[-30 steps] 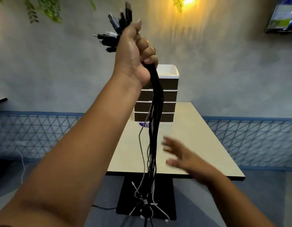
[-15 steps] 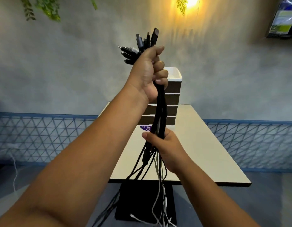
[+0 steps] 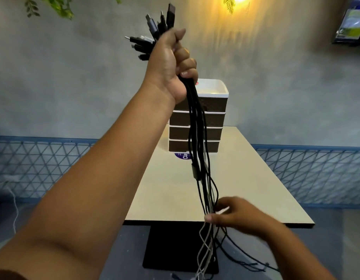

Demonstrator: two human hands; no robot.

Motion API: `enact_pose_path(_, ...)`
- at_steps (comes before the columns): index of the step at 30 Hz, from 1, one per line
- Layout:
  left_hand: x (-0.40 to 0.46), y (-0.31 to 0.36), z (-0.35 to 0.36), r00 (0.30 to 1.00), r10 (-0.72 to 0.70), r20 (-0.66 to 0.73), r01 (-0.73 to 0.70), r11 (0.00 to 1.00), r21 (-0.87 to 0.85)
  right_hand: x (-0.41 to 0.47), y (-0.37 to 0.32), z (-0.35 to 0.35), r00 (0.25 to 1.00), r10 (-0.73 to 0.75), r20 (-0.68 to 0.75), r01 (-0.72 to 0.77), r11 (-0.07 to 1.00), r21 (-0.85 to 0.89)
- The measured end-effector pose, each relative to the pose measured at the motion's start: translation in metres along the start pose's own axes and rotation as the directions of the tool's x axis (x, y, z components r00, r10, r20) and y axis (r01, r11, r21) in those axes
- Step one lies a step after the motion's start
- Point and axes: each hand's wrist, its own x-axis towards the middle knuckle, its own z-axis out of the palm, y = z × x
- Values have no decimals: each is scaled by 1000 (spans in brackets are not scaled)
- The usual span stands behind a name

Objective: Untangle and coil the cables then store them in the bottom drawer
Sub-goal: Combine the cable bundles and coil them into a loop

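My left hand (image 3: 171,65) is raised high and shut on a bundle of cables (image 3: 197,138), mostly black with a few white ones. Their plugs stick out above my fist. The cables hang straight down in front of a small drawer unit (image 3: 215,118) with several brown drawers and a white top. Lower down, my right hand (image 3: 233,216) is closed around the same bundle near the table's front edge. Below it the loose ends spread apart and trail toward the floor.
The drawer unit stands at the far end of a beige table (image 3: 245,188) on a black pedestal (image 3: 181,249). A purple sticker (image 3: 182,155) lies before the unit. A blue mesh fence (image 3: 33,168) lines the grey wall. A screen (image 3: 350,23) hangs top right.
My left hand has lifted the bundle higher. My right hand has slid down the cables from just under the drawer unit to the table's front edge.
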Motion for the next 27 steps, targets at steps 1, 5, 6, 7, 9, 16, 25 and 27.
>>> enact_pose_path(1,0,-3,2,1000,-8,4,8,1000,0,-5,-15,-16,996,11,-89,-20,995,-95)
enact_pose_path(5,-1,-24,15,998,-65,22,64,998,29,-13,-86,-51,891,-252,-377,358,901,244)
enact_pose_path(6,-2,-29,19,996,-84,27,83,996,35,-10,-99,-51,861,-302,-409,460,806,374)
enact_pose_path(7,-3,-34,24,994,-104,32,103,994,38,-6,-109,-48,838,-327,-437,520,722,457)
enact_pose_path(9,-3,-39,29,991,-130,23,129,991,42,0,-119,-36,802,-329,-499,578,640,507)
enact_pose_path(16,11,-12,8,984,-70,-164,38,980,-194,2,-49,10,943,-266,-199,332,742,582)
enact_pose_path(25,29,22,-99,818,-60,-572,-212,893,-397,-39,-60,-3,957,-233,-172,267,484,833)
enact_pose_path(27,25,14,-128,789,-118,-602,-212,869,-448,-51,-81,-20,947,-266,-181,293,479,828)
